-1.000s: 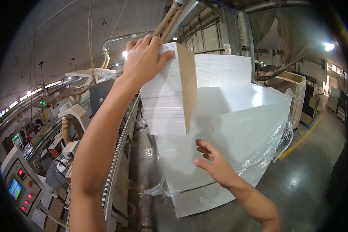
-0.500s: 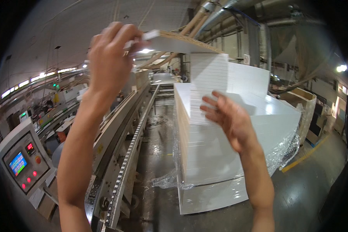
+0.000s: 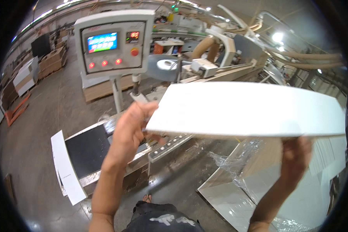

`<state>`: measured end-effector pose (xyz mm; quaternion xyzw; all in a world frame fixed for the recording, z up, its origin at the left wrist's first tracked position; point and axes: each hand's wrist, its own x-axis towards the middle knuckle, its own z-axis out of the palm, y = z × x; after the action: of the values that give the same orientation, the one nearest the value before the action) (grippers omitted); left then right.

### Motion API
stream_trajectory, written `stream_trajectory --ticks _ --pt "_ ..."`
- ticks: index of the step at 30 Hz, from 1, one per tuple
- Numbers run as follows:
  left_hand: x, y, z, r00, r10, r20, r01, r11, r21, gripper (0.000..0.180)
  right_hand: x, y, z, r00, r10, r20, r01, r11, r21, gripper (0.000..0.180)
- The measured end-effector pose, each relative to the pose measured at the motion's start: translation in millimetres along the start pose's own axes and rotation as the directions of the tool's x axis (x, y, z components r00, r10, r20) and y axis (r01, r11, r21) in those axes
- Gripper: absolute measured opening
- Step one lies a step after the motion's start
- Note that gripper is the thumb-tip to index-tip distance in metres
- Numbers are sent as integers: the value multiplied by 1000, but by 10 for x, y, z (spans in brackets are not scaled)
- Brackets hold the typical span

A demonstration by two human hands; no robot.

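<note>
A long white board (image 3: 243,110) is held up flat in front of me, spanning from the middle of the view to its right side. Its left end is gripped by my left hand (image 3: 132,125), with the thumb at the end and fingers curled beneath. My right hand (image 3: 296,154) grips the near long edge from below, its fingers partly hidden by the board. Beyond the left hand stands a machine control panel (image 3: 111,44) with a lit screen and red buttons. Under the board runs the machine's side rail (image 3: 170,148).
To the lower right is a stack of white panels (image 3: 236,201) with loose plastic wrap (image 3: 239,158). At left, a white strip (image 3: 69,170) lies beside a black machine bed (image 3: 88,150). An orange pallet jack (image 3: 17,110) stands at the far left.
My view has turned left toward the control panel. The board has come down from the stack top. My right hand, free before, now grips it too.
</note>
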<state>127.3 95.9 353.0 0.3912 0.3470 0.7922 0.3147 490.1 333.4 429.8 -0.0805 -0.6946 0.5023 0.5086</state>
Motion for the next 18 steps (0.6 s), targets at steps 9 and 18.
stream_trajectory --ticks 9,18 --pt "-2596 -1113 -1727 569 -268 -777 324 942 -87 56 -1642 2714 2046 619 785 -5 -685 543 486 46" --pt "-3019 -1256 -2583 344 -176 -922 517 855 30 62 -1695 4215 3255 346 924 164 -928 311 203 46"
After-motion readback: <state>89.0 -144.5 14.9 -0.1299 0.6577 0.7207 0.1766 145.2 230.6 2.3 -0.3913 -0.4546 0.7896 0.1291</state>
